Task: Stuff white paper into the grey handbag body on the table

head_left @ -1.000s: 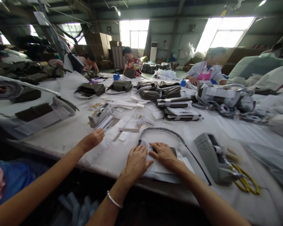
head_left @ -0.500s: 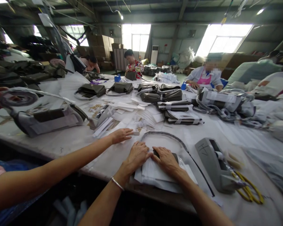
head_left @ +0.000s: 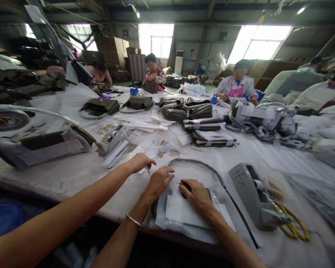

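A dark bag wrapped in white paper (head_left: pixel 184 217) lies at the table's near edge, its dark strap (head_left: pixel 212 170) looping away behind it. My left hand (head_left: pixel 158 181), with a bracelet at the wrist, rests on the wrapping's left top corner, fingers bent and apart. My right hand (head_left: pixel 197 194) lies flat on top of the paper, fingertips at a dark uncovered bit of the bag. Neither hand grips anything. Just left of my left hand, a co-worker's hand (head_left: pixel 139 162) comes in from the left and pinches a small white strip.
A grey tape dispenser (head_left: pixel 248 193) and yellow scissors (head_left: pixel 294 223) sit to the right. A second dispenser (head_left: pixel 113 137), paper strips and several wrapped dark bags (head_left: pixel 201 111) cover the white table (head_left: pixel 72 171). Other people work at the far side.
The co-worker's hand has reached right, close to my left hand, and closed on a strip. My hands have shifted slightly on the paper, which now shows more folded layers.
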### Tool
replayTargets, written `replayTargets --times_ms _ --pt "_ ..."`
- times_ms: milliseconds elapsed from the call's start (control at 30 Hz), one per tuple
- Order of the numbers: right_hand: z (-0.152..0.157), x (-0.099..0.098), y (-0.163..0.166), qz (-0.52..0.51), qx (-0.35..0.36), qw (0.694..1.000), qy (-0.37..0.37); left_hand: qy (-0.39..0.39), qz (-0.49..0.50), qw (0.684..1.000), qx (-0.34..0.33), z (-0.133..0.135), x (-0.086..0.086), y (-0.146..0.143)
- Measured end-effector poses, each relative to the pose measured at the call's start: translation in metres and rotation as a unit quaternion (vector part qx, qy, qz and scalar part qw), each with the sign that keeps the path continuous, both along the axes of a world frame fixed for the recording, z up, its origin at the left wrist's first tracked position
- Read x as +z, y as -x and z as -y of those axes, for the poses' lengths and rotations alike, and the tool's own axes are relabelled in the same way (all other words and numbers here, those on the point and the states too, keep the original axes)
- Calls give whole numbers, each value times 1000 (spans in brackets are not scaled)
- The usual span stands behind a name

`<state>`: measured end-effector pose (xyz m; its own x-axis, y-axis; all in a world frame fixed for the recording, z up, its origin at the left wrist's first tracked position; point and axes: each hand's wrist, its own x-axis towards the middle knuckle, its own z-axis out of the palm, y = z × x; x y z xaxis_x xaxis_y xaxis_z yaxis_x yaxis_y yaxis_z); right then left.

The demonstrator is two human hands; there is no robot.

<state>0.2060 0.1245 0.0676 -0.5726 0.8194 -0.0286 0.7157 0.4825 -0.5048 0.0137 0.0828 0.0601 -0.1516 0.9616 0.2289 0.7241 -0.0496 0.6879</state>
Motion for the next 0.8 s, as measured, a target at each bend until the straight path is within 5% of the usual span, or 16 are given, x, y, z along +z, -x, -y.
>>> replayTargets --times_ms 300,467,633,800 --pt "1 -3 -1 -21 -17 1000 -6 52 -96 993 54 -51 -1 33" --pt "0 -6 0 -37 -15 999 -15 107 -150 983 -19 -73 10 59" --pt "4 -3 2 -43 -44 998 -34 108 -178 973 -102 -64 26 67" --pt "-4 -9 8 -17 -44 998 -50 22 -203 968 -143 -106 11 88"
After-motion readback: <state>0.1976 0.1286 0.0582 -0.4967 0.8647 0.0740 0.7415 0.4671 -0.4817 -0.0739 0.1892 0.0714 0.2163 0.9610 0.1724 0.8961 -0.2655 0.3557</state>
